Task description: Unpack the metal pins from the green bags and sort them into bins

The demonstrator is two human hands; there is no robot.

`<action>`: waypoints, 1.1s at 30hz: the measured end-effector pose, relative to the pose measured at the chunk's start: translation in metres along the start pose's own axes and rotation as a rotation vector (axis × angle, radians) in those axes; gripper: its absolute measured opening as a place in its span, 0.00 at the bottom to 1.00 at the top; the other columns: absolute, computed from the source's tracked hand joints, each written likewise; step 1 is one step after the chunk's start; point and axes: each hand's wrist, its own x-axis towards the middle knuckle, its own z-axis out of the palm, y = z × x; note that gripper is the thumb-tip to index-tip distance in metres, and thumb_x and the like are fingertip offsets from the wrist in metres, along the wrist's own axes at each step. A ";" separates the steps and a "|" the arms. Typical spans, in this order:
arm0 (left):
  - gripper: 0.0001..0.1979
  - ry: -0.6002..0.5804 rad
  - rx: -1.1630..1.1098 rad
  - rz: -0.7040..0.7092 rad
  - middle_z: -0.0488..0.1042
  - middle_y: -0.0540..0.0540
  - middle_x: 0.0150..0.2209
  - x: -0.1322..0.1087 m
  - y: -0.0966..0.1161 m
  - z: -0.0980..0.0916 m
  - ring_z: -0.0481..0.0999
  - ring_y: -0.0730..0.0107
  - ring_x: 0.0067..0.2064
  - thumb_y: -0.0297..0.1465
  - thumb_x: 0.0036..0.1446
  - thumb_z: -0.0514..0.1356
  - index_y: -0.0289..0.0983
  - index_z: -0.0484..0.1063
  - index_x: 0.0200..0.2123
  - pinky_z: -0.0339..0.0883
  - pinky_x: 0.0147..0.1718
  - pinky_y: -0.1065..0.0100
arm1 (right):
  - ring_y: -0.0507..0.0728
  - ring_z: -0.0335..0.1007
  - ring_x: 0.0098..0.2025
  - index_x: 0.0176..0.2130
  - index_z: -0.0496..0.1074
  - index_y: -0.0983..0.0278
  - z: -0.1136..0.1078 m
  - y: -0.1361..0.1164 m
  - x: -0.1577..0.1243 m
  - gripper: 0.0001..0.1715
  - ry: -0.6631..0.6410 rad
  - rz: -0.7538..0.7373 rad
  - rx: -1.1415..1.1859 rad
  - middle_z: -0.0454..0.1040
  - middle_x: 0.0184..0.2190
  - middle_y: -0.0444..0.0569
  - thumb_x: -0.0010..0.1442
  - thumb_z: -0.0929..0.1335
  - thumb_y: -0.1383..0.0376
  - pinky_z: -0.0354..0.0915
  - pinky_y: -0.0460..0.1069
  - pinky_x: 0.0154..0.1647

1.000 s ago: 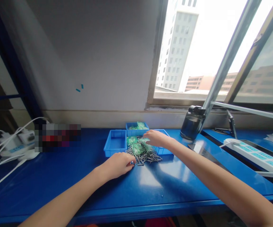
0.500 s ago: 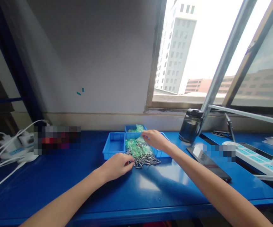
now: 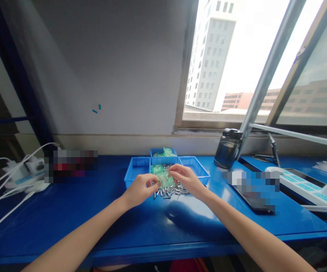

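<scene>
Between my two hands is a small green-tinted plastic bag (image 3: 165,179). My left hand (image 3: 142,189) pinches its left side, and my right hand (image 3: 186,178) grips the upper right corner. Under and in front of the bag lies a heap of metal screws or pins (image 3: 167,192), too small to name surely. Another green bag (image 3: 156,169) rests on the heap, behind my left hand. Blue plastic bins stand around the pile: a left bin (image 3: 137,166), a right bin (image 3: 196,166) and a back bin (image 3: 155,160) with green bags (image 3: 167,152) in it.
A dark bottle (image 3: 228,149) stands by the window, with a black tablet or phone (image 3: 255,202) in front of it. Power strips (image 3: 307,189) lie at the right. White cables and plugs (image 3: 24,175) crowd the left end of the blue table (image 3: 75,211).
My right hand has come back from the rear bin toward my left hand. The green bag is now stretched between both hands, and my left hand has lifted slightly.
</scene>
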 end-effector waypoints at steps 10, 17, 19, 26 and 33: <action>0.13 -0.035 -0.098 -0.084 0.69 0.51 0.21 0.003 0.000 -0.003 0.65 0.75 0.21 0.38 0.53 0.54 0.34 0.71 0.31 0.57 0.19 0.75 | 0.48 0.56 0.25 0.30 0.68 0.66 -0.003 0.018 0.000 0.14 -0.201 0.002 -0.071 0.63 0.22 0.41 0.52 0.68 0.57 0.55 0.44 0.25; 0.11 -0.135 0.063 -0.034 0.64 0.53 0.20 0.000 0.000 -0.002 0.59 0.77 0.22 0.35 0.50 0.55 0.34 0.70 0.25 0.51 0.21 0.75 | 0.48 0.57 0.25 0.28 0.70 0.67 0.001 0.020 -0.003 0.07 -0.259 -0.003 -0.201 0.62 0.21 0.41 0.50 0.68 0.64 0.55 0.43 0.25; 0.12 -0.174 0.047 -0.034 0.63 0.53 0.20 -0.001 0.001 -0.001 0.59 0.77 0.22 0.36 0.51 0.53 0.34 0.69 0.25 0.50 0.21 0.75 | 0.48 0.58 0.25 0.27 0.70 0.67 0.002 0.018 -0.004 0.06 -0.256 -0.017 -0.213 0.63 0.21 0.41 0.49 0.69 0.65 0.55 0.43 0.26; 0.05 -0.221 -0.007 -0.079 0.57 0.55 0.21 0.000 -0.007 0.003 0.55 0.78 0.23 0.31 0.46 0.53 0.35 0.62 0.24 0.46 0.20 0.74 | 0.49 0.62 0.24 0.28 0.69 0.66 0.006 0.013 -0.009 0.06 -0.313 0.011 -0.115 0.67 0.20 0.41 0.48 0.69 0.65 0.58 0.44 0.26; 0.05 -0.314 -0.026 -0.073 0.59 0.55 0.24 -0.001 -0.006 0.003 0.56 0.77 0.25 0.29 0.45 0.53 0.36 0.61 0.29 0.48 0.22 0.75 | 0.48 0.61 0.23 0.27 0.68 0.67 0.005 0.012 -0.010 0.04 -0.331 -0.004 -0.170 0.66 0.20 0.40 0.47 0.69 0.69 0.57 0.42 0.24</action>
